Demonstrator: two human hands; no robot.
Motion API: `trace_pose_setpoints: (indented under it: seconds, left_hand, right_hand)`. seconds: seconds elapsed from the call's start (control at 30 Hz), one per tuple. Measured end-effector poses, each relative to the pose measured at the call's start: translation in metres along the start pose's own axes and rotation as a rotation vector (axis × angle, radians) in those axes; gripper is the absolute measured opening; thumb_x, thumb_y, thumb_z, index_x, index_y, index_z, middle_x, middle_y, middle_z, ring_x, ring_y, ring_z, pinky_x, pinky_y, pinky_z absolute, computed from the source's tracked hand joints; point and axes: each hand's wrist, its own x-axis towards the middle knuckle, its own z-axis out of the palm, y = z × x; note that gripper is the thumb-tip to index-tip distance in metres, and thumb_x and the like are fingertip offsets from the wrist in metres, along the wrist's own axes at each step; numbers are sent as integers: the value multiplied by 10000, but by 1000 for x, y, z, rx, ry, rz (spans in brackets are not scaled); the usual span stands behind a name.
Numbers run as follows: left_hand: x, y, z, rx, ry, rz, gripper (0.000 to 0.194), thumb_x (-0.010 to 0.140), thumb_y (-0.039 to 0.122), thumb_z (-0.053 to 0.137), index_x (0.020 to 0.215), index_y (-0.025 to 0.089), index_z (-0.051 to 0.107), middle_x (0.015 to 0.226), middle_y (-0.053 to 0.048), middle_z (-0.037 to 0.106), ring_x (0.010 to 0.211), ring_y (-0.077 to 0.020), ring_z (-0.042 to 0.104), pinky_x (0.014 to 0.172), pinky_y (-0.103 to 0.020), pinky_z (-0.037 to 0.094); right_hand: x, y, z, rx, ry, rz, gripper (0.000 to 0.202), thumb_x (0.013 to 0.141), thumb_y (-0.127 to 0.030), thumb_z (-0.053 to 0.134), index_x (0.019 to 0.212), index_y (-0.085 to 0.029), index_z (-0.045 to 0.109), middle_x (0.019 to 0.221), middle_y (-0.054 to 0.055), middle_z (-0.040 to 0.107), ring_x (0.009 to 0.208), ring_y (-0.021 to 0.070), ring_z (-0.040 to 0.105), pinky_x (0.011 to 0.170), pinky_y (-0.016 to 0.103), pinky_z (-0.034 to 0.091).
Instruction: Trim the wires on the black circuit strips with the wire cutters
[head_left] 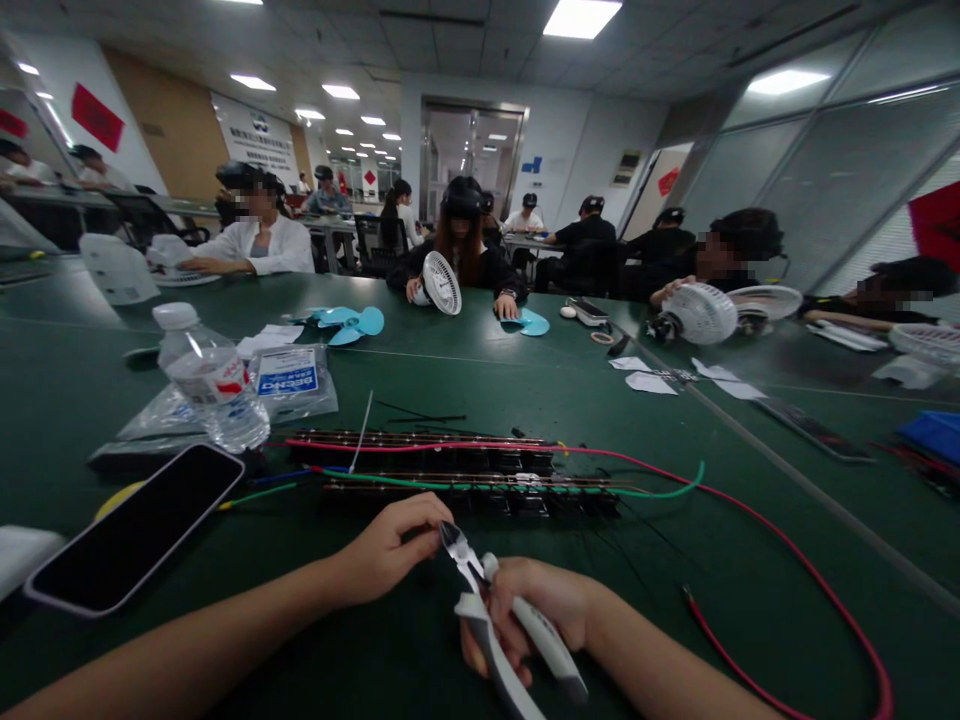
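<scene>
My right hand (540,600) is wrapped round the grips of diagonal cutters (466,568), whose jaws point up and to the left. Close by the jaw tips, the fingers of my left hand (390,550) are pinched together; whatever they hold is too small to make out. Just beyond both hands lie two long black terminal-like strips (517,505) side by side. A red wire (780,530) runs along the far strip and curls round to the right. Along the near one goes a green wire (682,492). A white cable tie (362,430) sticks up at the left.
A phone (139,530) and a water bottle (210,375) stand left, by a plastic bag (300,385). Thin black ties (424,415) lie behind the strips. Across the green table (450,360), people handle white fan parts (441,283) and blue fan blades (349,325).
</scene>
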Motion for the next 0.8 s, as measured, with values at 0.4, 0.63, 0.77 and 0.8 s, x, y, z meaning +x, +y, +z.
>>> trace_pose_setpoints:
  seconds: [0.4,0.63,0.77,0.8]
  left_hand:
    - [4,-15,-7,-701,-127,-264,253,846,376,613,803,127,610,790,-32,539,715,-129,515,686,-258,418]
    - [4,-14,-11,-808,-150,-317,223,819,353,638,804,132,611,787,-33,520,733,-140,499,700,-262,402]
    - [4,-16,-13,-800,-153,-347,223,811,345,639,753,138,579,749,-14,478,705,-134,449,674,-252,370]
    - [5,-17,-13,-802,-157,-351,224,812,342,636,748,136,575,747,-14,476,703,-134,444,673,-251,365]
  right_hand:
    - [12,0,-6,-27,-78,128,346,623,-280,477,764,-22,658,774,147,664,565,145,613,467,216,519]
    - [10,-10,5,-81,-43,88,317,659,-264,480,762,-18,651,747,144,671,469,109,575,417,188,493]
    - [10,-16,9,-127,-10,98,290,652,-259,507,751,-28,651,727,130,678,414,99,552,358,171,458]
    - [10,-16,10,-133,0,105,286,652,-258,509,749,-29,651,725,129,679,411,99,554,352,167,453]
